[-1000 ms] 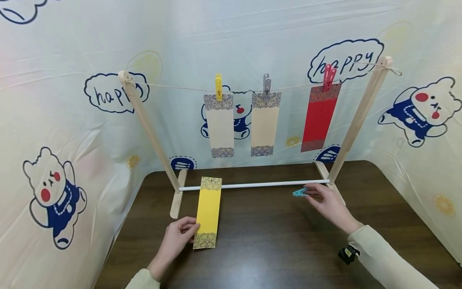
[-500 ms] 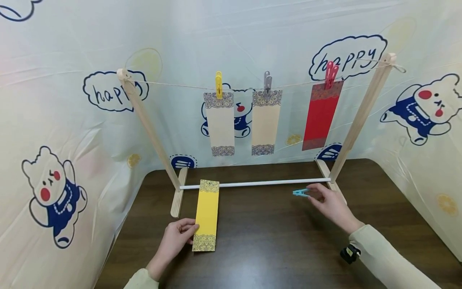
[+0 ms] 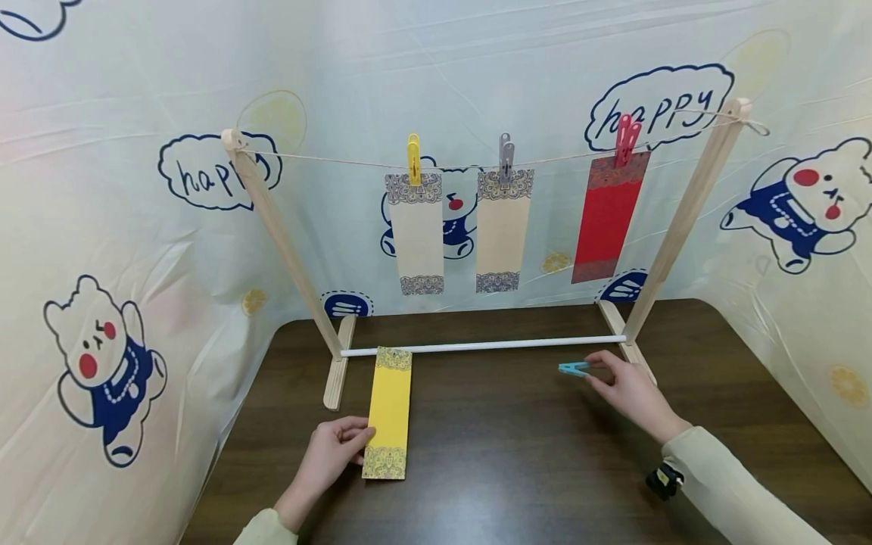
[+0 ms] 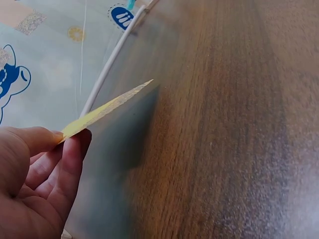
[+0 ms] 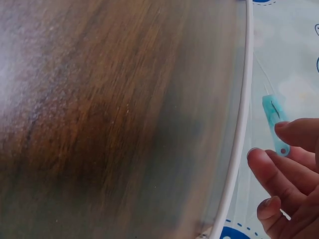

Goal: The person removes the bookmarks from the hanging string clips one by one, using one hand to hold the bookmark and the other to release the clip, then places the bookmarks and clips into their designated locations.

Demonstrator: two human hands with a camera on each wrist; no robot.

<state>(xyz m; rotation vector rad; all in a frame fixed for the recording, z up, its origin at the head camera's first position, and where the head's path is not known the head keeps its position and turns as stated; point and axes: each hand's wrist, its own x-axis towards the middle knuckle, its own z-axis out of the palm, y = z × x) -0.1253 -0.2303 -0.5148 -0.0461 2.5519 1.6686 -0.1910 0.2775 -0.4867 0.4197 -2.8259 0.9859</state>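
My left hand pinches the left edge of a yellow card with patterned bands at both ends. In the left wrist view the card is seen nearly edge-on, raised over the table, between thumb and fingertips. A light blue clothespin is pinched in my right hand, its jaw end pointing left. The right wrist view shows the clothespin between thumb and fingers. On the string hang a white card under a yellow clothespin, a cream card under a grey one, and a red card under red clothespins.
The string runs between two wooden posts with flat wooden feet. A white rod joins the posts low over the dark wooden table. A patterned cloth hangs behind and at both sides.
The yellow card has come slightly down toward me with my left hand. My right hand and the blue clothespin have shifted slightly right and down in the head view. The hanging cards stay put.
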